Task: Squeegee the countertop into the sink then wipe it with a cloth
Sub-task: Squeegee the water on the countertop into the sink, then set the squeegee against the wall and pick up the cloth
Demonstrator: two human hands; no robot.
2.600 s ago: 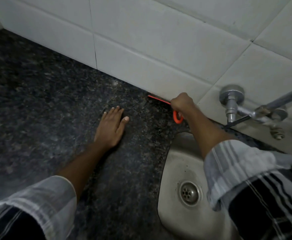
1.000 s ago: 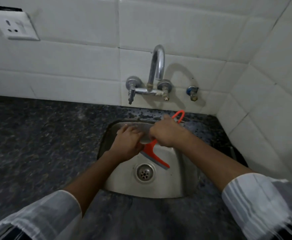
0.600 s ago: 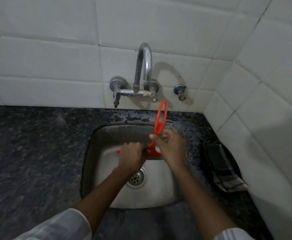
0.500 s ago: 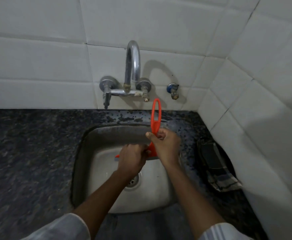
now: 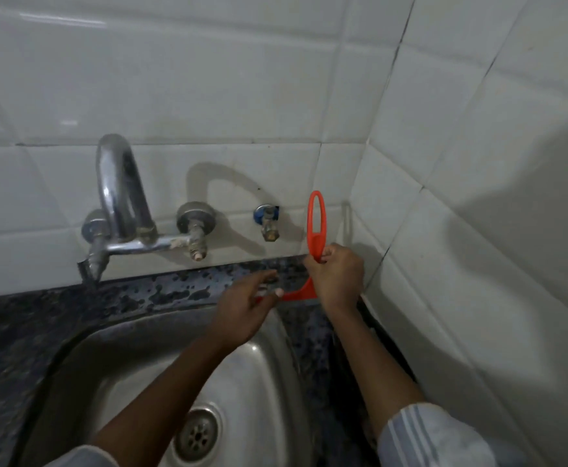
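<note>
— What has been moved?
— The squeegee (image 5: pixel 312 261) has been carried from over the sink (image 5: pixel 259 372) to the back-corner bench (image 5: pixel 181 291), upright.

— How is it held?
— Handle clasped in the right hand (image 5: pixel 338 276); left hand (image 5: pixel 245 311) loosened, fingers spread by the blade, seemingly to steady it.

Right hand (image 5: pixel 334 276) up at the back, fingers curled tight into a fist around the orange squeegee (image 5: pixel 316 227), wrist straight, forearm running down and to the right into a striped sleeve (image 5: pixel 424 436). Left hand (image 5: pixel 247 306) reaches in beside it, palm down, fingers spread and loose, fingertips at the blade end, blurred. Left forearm angles up from the lower left.
</note>
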